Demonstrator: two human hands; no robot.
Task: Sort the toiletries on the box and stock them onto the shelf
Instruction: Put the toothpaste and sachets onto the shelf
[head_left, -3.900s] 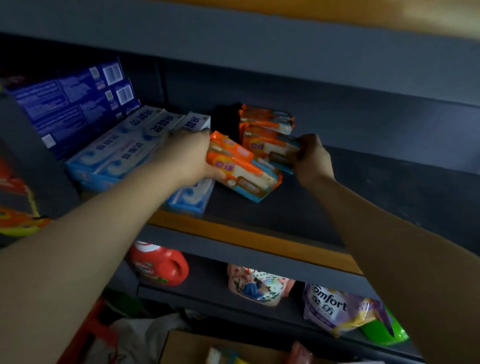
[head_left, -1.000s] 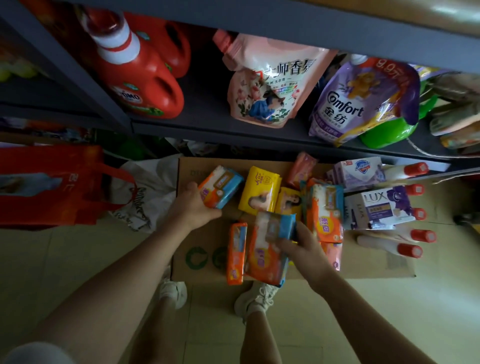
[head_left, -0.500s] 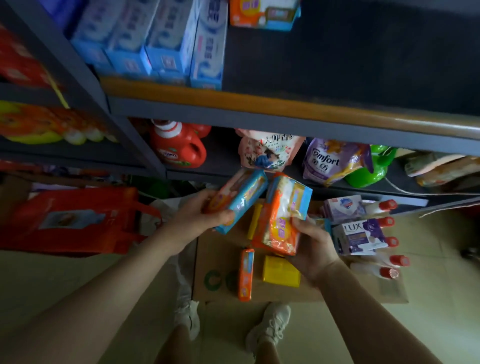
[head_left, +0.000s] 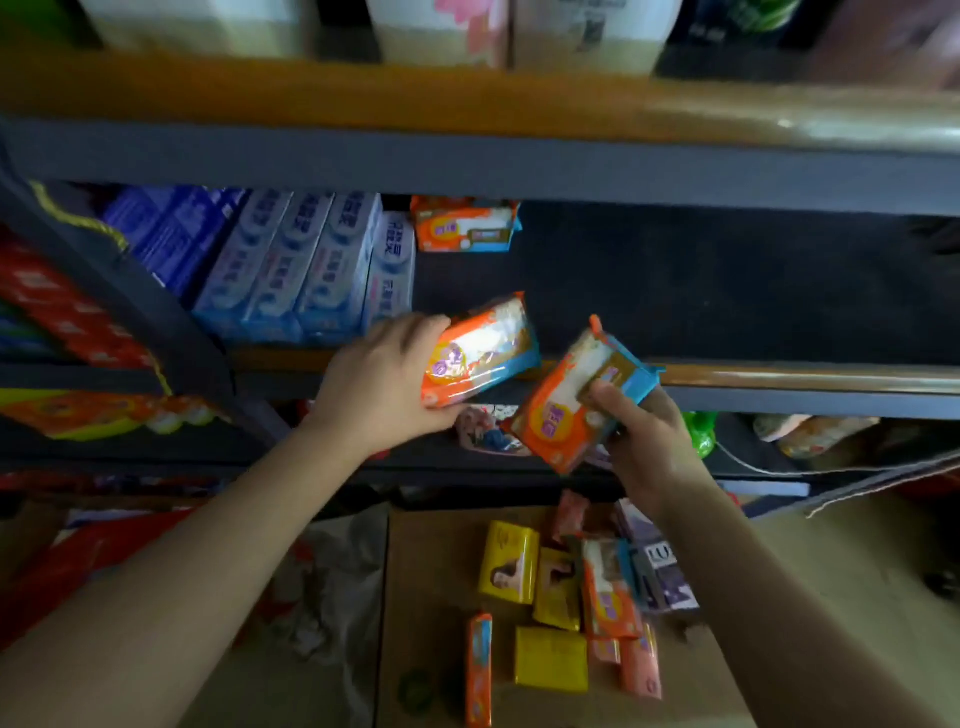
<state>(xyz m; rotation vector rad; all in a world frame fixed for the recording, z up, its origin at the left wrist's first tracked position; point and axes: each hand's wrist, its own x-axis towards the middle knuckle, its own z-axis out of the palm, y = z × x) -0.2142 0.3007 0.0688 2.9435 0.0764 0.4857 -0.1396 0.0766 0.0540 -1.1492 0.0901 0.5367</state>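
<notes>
My left hand (head_left: 382, 382) grips an orange and blue soap pack (head_left: 480, 347) at the front edge of the dark shelf (head_left: 701, 291). My right hand (head_left: 647, 441) holds a second orange and blue pack (head_left: 576, 395), tilted, just below and in front of that edge. Another pack of the same kind (head_left: 465, 226) lies at the back of the shelf, next to blue and white toothpaste boxes (head_left: 311, 265). Below, the cardboard box (head_left: 431, 561) carries yellow soap bars (head_left: 509, 564), more orange packs (head_left: 608, 592), a thin orange pack (head_left: 479, 670) and a purple Lux box (head_left: 660, 571).
An upper shelf rail (head_left: 467, 104) with white cartons runs across the top. The shelf's right half is bare dark board. Red packaging (head_left: 57, 301) sits on the neighbouring rack at left. A green bottle (head_left: 698, 434) stands on the lower shelf.
Both hands have risen from over the box to the shelf edge, each carrying an orange pack. The camera has tilted up, so the toothpaste shelf now fills the middle.
</notes>
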